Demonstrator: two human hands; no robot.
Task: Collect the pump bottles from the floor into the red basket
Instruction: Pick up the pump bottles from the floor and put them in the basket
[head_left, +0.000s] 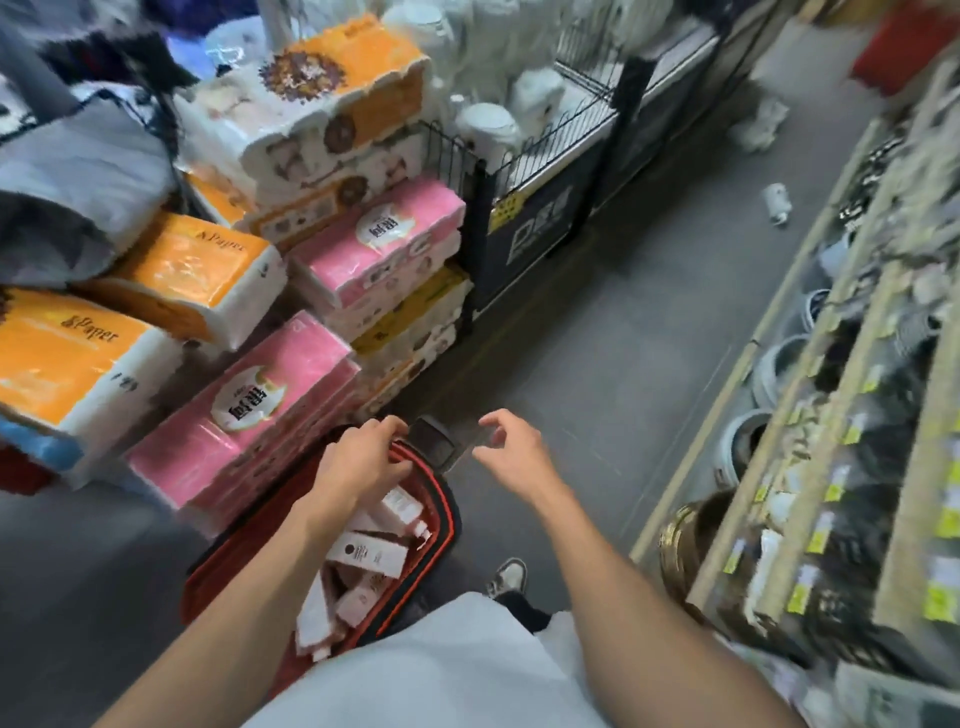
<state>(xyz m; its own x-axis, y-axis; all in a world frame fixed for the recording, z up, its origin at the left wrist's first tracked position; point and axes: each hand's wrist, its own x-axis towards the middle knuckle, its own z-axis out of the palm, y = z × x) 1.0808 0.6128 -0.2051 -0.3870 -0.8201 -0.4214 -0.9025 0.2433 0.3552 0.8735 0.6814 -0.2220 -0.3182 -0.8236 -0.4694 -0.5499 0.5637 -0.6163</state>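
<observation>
Your red basket (441, 525) sits on the floor (623, 338) just ahead of your feet, against the pink tissue packs (270, 410). Pump bottles (369, 553), white and pale pink, lie piled inside it. Your left hand (363, 457) is over the basket's far rim, fingers bent, next to the black handle (434, 441); can't tell if it grips anything. Your right hand (511, 447) hangs above the floor just right of the handle, fingers loosely curled, holding nothing. Further up the aisle, a small white bottle (776, 203) lies on its side on the floor, between the wire bins (519, 171) and the right-hand shelf (831, 415).
</observation>
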